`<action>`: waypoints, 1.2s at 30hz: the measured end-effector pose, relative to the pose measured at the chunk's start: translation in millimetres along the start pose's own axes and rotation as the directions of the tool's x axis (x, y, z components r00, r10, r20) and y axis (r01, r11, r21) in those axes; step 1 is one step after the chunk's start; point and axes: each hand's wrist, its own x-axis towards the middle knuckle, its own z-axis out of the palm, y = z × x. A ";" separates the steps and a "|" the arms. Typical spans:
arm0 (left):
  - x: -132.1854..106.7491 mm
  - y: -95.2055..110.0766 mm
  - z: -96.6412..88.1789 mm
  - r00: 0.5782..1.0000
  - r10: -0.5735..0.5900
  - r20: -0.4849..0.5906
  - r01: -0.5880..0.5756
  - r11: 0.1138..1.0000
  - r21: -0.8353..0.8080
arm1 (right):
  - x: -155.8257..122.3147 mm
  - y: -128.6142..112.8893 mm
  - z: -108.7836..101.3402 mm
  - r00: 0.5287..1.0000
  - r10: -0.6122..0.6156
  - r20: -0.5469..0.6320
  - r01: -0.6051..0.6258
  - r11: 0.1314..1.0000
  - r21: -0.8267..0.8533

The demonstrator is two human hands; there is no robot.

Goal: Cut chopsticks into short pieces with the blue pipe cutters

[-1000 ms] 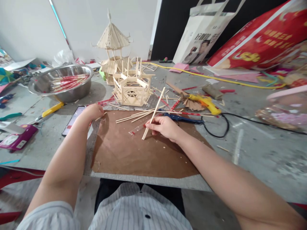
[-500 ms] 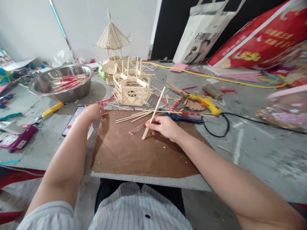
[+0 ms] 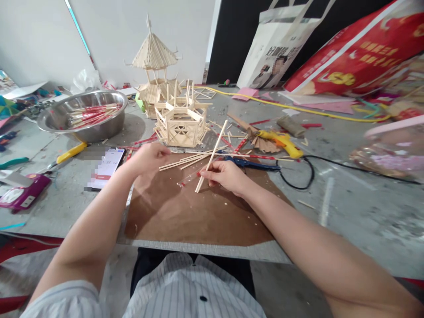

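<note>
My right hand (image 3: 225,176) pinches a pale wooden chopstick (image 3: 212,155) that slants up and away over the brown paper sheet (image 3: 195,212). My left hand (image 3: 149,155) hovers with curled fingers at the sheet's far left corner, its fingertips by the near end of a few loose chopsticks (image 3: 185,160); I cannot make out whether it holds anything. Just behind them stands an open hexagonal stick frame (image 3: 180,118), with a roofed stick pavilion (image 3: 154,66) farther back.
A steel bowl (image 3: 59,121) of red-wrapped chopsticks sits at far left. A phone (image 3: 107,164), yellow-handled cutter (image 3: 70,152) and purple box (image 3: 23,194) lie left of the sheet. A yellow glue gun (image 3: 281,142) with black cord (image 3: 308,174) lies right. Bags and banners lean behind.
My left hand has moved right from beside the phone to the loose chopsticks at the sheet's corner, uncovering the phone. My right hand and its chopstick have stayed put.
</note>
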 end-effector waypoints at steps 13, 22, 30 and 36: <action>-8.9 54.4 59.9 0.977 0.160 0.138 -0.094 0.914 -0.394 | -6.4 -5.2 -2.5 0.928 -0.372 0.024 0.358 0.871 -0.337; -8.6 54.4 75.5 0.973 0.057 0.224 0.070 0.853 -0.518 | -8.6 -6.2 -3.5 0.917 -0.394 0.061 0.381 0.818 -0.431; -8.6 55.6 73.2 0.952 0.044 0.304 0.136 0.828 -0.544 | -7.6 -6.0 -4.4 0.921 -0.384 0.067 0.376 0.830 -0.413; -7.5 51.9 72.7 0.934 0.054 0.354 0.161 0.821 -0.548 | -7.3 -6.5 -8.6 0.938 -0.333 0.098 0.345 0.862 -0.372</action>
